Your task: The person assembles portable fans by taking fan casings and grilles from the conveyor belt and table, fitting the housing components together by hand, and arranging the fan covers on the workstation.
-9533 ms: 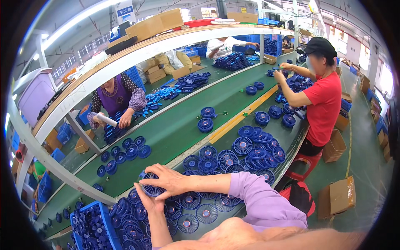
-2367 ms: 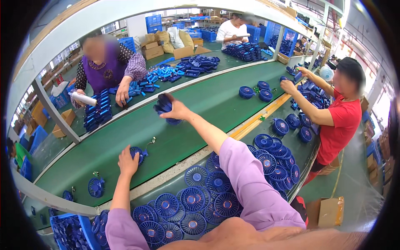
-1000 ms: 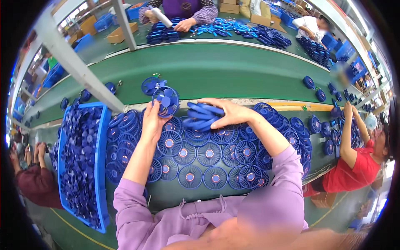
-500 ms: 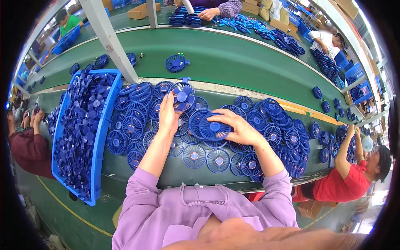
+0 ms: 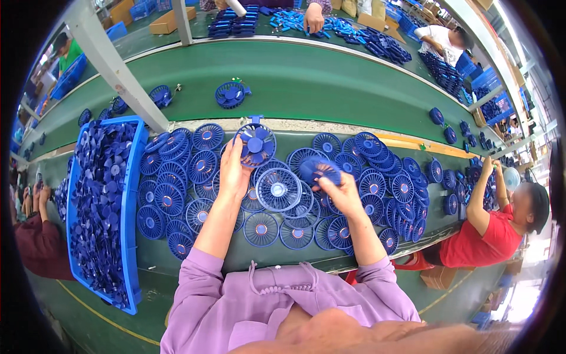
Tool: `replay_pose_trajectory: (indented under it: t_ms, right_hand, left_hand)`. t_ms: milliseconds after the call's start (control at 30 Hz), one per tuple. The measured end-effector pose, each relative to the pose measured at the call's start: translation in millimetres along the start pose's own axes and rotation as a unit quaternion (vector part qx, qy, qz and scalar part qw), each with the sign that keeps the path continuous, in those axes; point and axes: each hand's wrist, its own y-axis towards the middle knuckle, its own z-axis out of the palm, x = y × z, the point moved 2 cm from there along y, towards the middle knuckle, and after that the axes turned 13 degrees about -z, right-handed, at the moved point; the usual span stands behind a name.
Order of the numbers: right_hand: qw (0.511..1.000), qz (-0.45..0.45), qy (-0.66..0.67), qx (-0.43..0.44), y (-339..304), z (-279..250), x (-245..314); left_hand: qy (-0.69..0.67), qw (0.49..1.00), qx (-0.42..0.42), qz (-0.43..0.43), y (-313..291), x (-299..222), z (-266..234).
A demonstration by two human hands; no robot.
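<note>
My left hand is closed round the edge of a blue fan head, whose blades face up inside its round frame. To the right, my right hand grips a blue fan grille, tilted and smeared by motion. Between the hands lies another round grille, face up on top of others. Many more grilles, such as a grille near the front, are spread and heaped over the dark green bench around both hands.
A blue crate full of blue fan blades stands at the left. Beyond the bench runs a green conveyor belt carrying a fan head. A metal post rises beside the crate. Co-workers sit across and at the right.
My right hand has lifted a grille off the stack and tilted it. A lighter-looking grille now lies uncovered between the hands. The left hand still holds the fan head; the whole view has shifted.
</note>
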Motion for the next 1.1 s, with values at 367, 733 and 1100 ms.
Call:
replay_pose_trajectory:
  t_ms: [367, 733, 1100]
  right_hand:
    - [0.991, -0.087, -0.027, 0.1, 19.7, 39.9, 21.1]
    - [0.989, -0.11, -0.1, 0.019, 60.3, 43.7, 30.3]
    - [0.868, -0.316, -0.359, 0.134, 62.9, 72.3, 55.2]
  left_hand:
    - [0.034, 0.996, -0.057, 0.063, -25.6, -8.2, -14.2]
    - [-0.1, 0.979, 0.143, -0.105, -15.2, 8.1, 19.9]
    - [-0.14, 0.96, 0.203, -0.132, -15.3, 6.1, 39.5]
